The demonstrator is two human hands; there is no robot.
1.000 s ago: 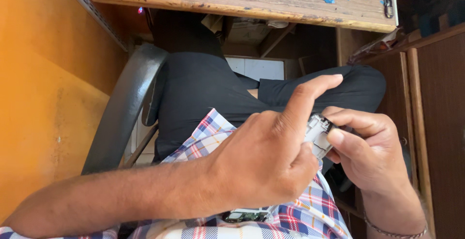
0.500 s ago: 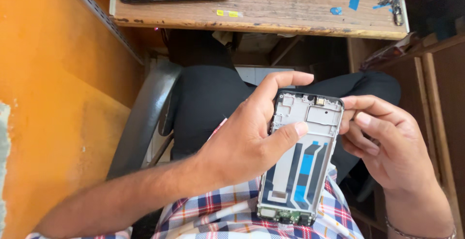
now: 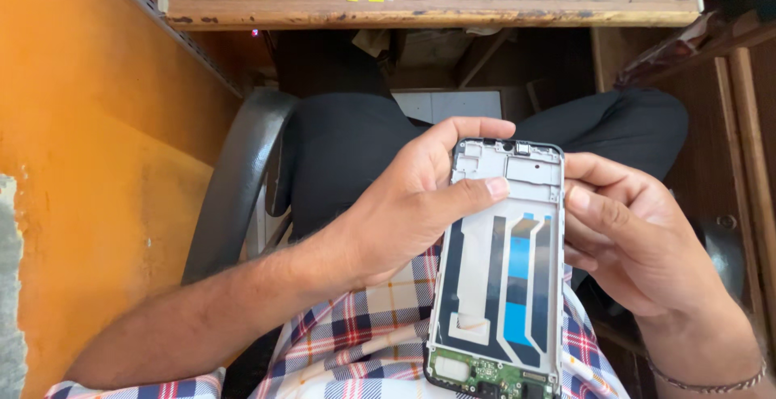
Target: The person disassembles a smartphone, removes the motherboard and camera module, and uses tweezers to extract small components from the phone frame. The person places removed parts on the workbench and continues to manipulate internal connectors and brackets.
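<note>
An orange wall [image 3: 89,164] fills the left of the frame. At centre, the left hand [image 3: 404,205] grips the upper left edge of a phone frame [image 3: 501,270], thumb across its inner face. The right hand [image 3: 638,241] clasps its right edge. A wooden desk [image 3: 453,3] runs along the top.

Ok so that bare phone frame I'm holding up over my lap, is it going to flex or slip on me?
The phone frame looks thin and hollowed out, so it probably flexes somewhat and is likely light. Its small green circuit board at the lower end sits exposed, so that end seems fragile. The left hand and right hand pinch only its narrow edges, so it could slip.
</note>
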